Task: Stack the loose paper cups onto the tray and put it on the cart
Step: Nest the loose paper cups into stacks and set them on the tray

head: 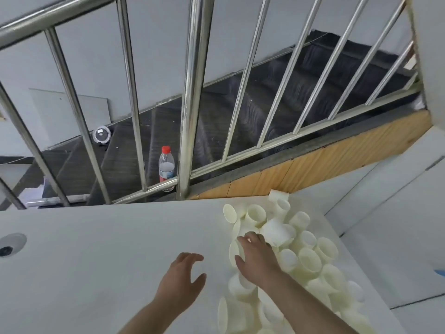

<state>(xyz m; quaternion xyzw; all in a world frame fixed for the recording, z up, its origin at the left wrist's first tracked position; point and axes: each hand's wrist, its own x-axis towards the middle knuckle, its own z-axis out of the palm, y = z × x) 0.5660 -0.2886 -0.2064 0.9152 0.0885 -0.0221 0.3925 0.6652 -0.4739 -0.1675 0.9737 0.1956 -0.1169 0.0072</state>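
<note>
Right hand (258, 257) grasps one cup in paper cups (310, 259) pile; left hand (183, 278) beside pile, fingers relaxed, empty.

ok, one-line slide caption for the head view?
Right hand reaches into loose paper cups on white table; left hand hovers open.

A white table top (96, 249) is seen across the lower frame; a round recess (12, 243) with a dark centre is set near its left edge. Behind it a steel railing (195, 92) with slanted bars is mounted along a wood-faced ledge (337, 155). A clear bottle (166, 166) with a red cap is stood upright at the base of the railing, just left of the thick post. Dark stairs (240, 112) are visible through the bars. A round grey-white device (102, 134), possibly a robot vacuum, is noted on a lower step.
</note>
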